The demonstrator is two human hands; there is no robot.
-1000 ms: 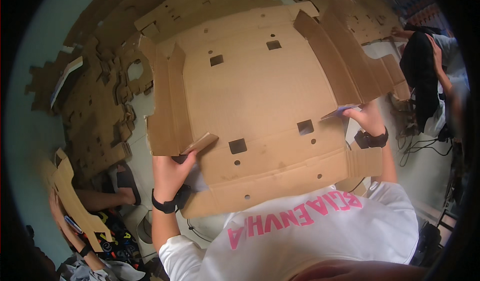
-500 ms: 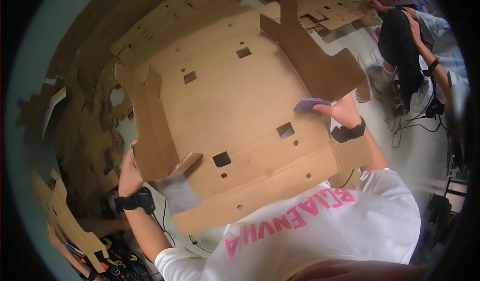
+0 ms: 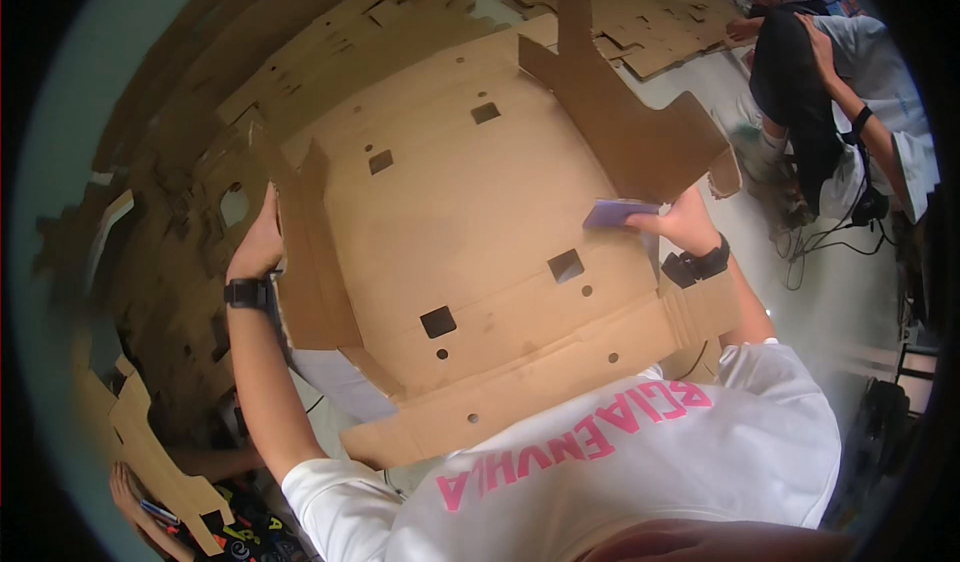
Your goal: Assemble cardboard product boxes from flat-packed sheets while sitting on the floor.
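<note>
A large brown cardboard sheet [image 3: 470,192] with square cutouts and small round holes lies in front of me, its side flaps folded up. My left hand [image 3: 258,242] is against the outer side of the left flap [image 3: 310,252]; its fingers are largely hidden there. At the right edge, my right hand [image 3: 690,224] grips a flat purple card [image 3: 618,214], thumb on top, just below the upright right flap [image 3: 640,127]. The rest of its fingers are hidden behind the cardboard.
Stacked cut cardboard sheets [image 3: 350,37] fill the far side and left. At lower left another person's hand [image 3: 130,492] holds a narrow cardboard piece [image 3: 155,442]. A seated person [image 3: 800,92] is at far right, near black cables [image 3: 800,247] on the floor.
My left hand has moved farther up the outer side of the left flap. The small folded tab near that flap's lower end now lies along the fold. My right hand stays nearly still.
</note>
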